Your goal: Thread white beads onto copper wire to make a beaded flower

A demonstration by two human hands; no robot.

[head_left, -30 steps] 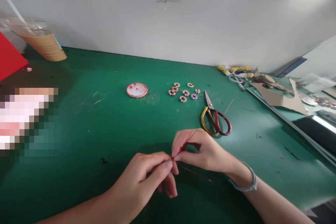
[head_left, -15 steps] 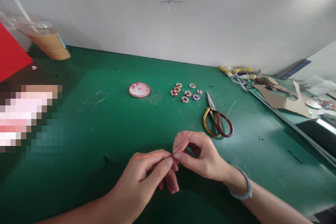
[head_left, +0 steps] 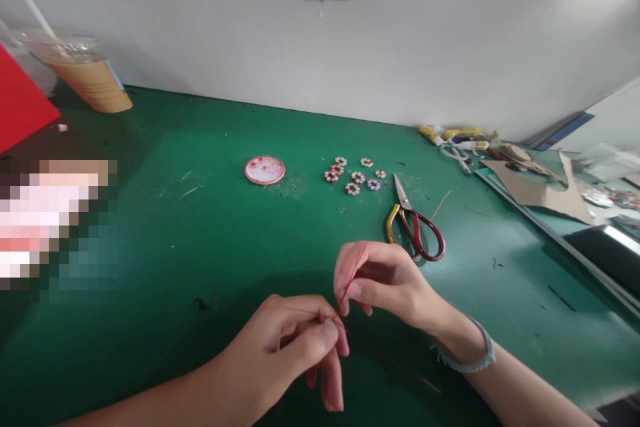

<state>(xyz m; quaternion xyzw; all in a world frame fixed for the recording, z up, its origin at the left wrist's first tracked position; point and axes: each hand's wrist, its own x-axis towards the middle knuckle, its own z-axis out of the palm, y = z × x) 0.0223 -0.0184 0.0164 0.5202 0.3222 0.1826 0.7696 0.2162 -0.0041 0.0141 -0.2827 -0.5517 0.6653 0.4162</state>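
The left hand and right hand pinch red thread, which could tangle if tension slackens.

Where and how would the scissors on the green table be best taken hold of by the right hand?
Probably by the two handle loops, coming from the near side: the scissors lie with loops toward the person, just beyond the right hand, and blades pointing away. That hand pinches red thread, so it would likely need freeing first.
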